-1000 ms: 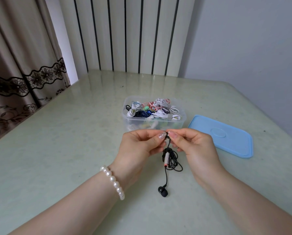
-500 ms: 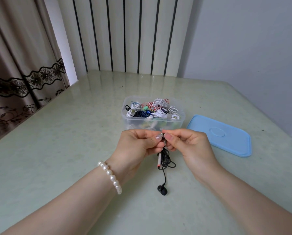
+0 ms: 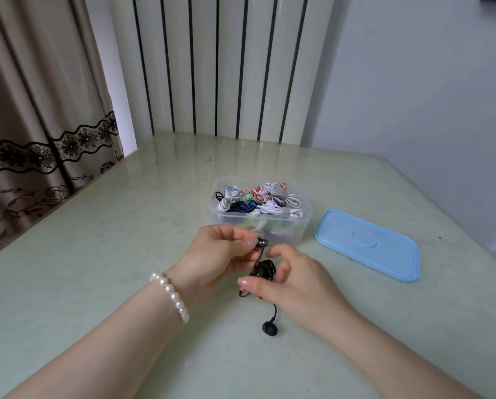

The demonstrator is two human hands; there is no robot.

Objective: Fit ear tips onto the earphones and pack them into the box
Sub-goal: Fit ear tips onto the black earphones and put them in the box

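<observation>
Curtain (image 3: 33, 156) with a dark lace band hangs past the desk's left edge; a white ribbed radiator (image 3: 226, 67) stands behind the far edge. Desk (image 3: 82, 254) is pale green and glossy.

Left hand (image 3: 215, 260), pearl bracelet (image 3: 171, 295) on the wrist, is held above the middle of the desk. Its grip is closed: thumb and fingertips pinch one dark metal earbud (image 3: 261, 242) of the black earphones (image 3: 265, 269); that bud's tip looks bare. From it the black cord drops into a small coiled bundle between the two hands. The second earbud (image 3: 269, 329) hangs on its cord below the bundle, low over the desk or resting on it; cannot tell which.

Right hand (image 3: 292, 283) sits just right of the bundle, fingers curled round it, thumb stretched out to the left beneath it. A small red-marked piece of the cord shows under the thumb.

Clear plastic box (image 3: 301, 226) stands just beyond the hands, toward the far edge, open and filled with coiled earphones in white, red, blue and green. Its blue lid (image 3: 367, 243) lies flat to the right of the box, near the desk's right edge, apart from the box.
</observation>
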